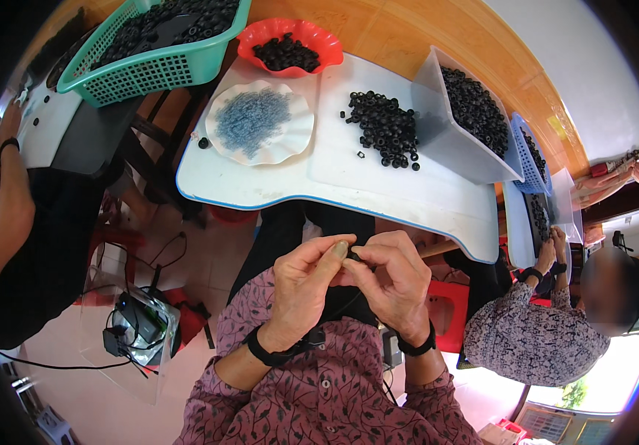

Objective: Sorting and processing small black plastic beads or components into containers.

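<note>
Above my lap, in front of the table edge, my left hand and my right hand meet with fingertips pinched together. A small black part shows between them, mostly covered by my fingers. Beyond them on the white table lies a loose pile of small black ring-like parts. Left of that pile stands a white scalloped plate heaped with small, clear bluish pieces. Behind the plate is a red wavy-edged bowl of black parts.
A green basket of black parts stands at the far left. On the right are a translucent bin and a blue basket. Co-workers sit at both sides. A clear box with cables is at lower left.
</note>
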`<state>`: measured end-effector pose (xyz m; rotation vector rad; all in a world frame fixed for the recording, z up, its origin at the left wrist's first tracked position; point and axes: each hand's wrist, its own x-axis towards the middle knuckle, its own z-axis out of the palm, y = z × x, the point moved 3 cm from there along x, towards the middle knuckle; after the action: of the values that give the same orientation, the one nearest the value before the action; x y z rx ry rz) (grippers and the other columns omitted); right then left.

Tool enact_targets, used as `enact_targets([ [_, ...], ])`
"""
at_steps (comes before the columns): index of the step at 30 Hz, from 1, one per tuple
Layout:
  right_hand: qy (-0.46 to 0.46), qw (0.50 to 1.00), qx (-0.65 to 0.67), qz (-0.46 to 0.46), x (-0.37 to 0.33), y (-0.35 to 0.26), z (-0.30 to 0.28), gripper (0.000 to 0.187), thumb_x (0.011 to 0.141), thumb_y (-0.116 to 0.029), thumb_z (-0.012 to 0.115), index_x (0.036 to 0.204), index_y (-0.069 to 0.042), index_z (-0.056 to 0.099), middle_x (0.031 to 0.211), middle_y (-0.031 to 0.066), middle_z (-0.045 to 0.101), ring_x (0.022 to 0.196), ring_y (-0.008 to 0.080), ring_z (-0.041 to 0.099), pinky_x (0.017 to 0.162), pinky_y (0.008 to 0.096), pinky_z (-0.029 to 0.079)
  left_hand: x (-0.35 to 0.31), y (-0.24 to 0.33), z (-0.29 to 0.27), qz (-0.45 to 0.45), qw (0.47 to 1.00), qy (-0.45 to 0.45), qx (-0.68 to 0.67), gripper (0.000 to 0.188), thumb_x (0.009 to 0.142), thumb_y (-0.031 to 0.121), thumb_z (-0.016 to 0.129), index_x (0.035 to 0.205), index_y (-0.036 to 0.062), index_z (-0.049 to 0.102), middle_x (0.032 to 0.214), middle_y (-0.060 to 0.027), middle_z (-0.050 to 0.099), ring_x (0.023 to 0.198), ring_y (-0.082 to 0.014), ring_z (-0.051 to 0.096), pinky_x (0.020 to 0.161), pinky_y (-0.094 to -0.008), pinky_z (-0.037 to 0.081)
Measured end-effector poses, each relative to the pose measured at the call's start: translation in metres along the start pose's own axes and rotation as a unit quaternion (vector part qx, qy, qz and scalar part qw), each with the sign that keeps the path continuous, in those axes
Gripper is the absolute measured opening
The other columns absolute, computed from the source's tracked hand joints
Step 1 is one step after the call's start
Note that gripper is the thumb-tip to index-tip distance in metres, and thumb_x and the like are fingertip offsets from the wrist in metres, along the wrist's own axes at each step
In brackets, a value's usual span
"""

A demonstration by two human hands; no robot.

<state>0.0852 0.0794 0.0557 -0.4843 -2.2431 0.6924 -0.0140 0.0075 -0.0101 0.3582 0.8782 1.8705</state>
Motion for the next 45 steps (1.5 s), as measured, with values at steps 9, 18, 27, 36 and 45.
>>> enact_targets([
  [9, 0.008, 1.000, 0.001, 0.018, -0.002, 0.001, -0.006, 0.023, 0.072, 0.002, 0.077, 0.091, 0.000, 0.065, 0.088, 0.0097, 0.060, 0.071, 0.0166, 0.061, 0.059, 0.0253, 0.051, -0.001, 0.007, -0.001, 0.010, 0.997, -0.077, -0.008, 0.022, 0.094, 0.000, 0.053, 0.114, -0.0056, 0.061, 0.102, -0.0118, 0.065, 0.089, -0.0150, 0.065, 0.078, -0.0261, 0.057],
  [18, 0.017, 0.999, 0.034, 0.034, -0.005, 0.005, -0.008, 0.026, 0.071, 0.000, 0.078, 0.094, -0.002, 0.066, 0.086, 0.0087, 0.061, 0.073, 0.0159, 0.061, 0.060, 0.0251, 0.050, 0.004, 0.004, -0.001, -0.001, 0.993, -0.086, -0.083, 0.022, 0.091, -0.003, 0.057, 0.112, -0.0062, 0.061, 0.097, -0.0131, 0.068, 0.087, -0.0171, 0.068, 0.078, -0.0267, 0.058],
  [27, 0.002, 1.000, 0.014, 0.006, 0.000, 0.002, -0.015, 0.026, 0.070, -0.001, 0.079, 0.093, -0.003, 0.067, 0.084, 0.0074, 0.061, 0.070, 0.0145, 0.059, 0.059, 0.0242, 0.048, 0.000, 0.011, 0.000, 0.011, 0.994, -0.076, 0.071, 0.025, 0.092, -0.002, 0.055, 0.117, -0.0056, 0.059, 0.098, -0.0132, 0.068, 0.085, -0.0167, 0.068, 0.079, -0.0281, 0.058],
  [36, -0.001, 1.000, 0.024, 0.000, 0.001, 0.007, -0.017, 0.026, 0.069, 0.000, 0.079, 0.092, -0.003, 0.067, 0.083, 0.0071, 0.061, 0.069, 0.0132, 0.059, 0.057, 0.0231, 0.047, 0.002, 0.006, 0.003, -0.027, 0.997, -0.079, 0.003, 0.024, 0.094, -0.003, 0.050, 0.117, -0.0075, 0.057, 0.100, -0.0160, 0.066, 0.087, -0.0199, 0.068, 0.080, -0.0320, 0.059],
  [45, 0.003, 0.998, 0.051, 0.026, -0.002, 0.015, -0.019, 0.025, 0.070, -0.001, 0.079, 0.092, -0.002, 0.067, 0.083, 0.0077, 0.061, 0.068, 0.0121, 0.058, 0.056, 0.0229, 0.046, 0.007, -0.006, 0.002, -0.056, 0.988, -0.104, -0.094, 0.022, 0.095, 0.004, 0.052, 0.113, -0.0070, 0.058, 0.097, -0.0178, 0.066, 0.084, -0.0232, 0.069, 0.079, -0.0357, 0.060],
])
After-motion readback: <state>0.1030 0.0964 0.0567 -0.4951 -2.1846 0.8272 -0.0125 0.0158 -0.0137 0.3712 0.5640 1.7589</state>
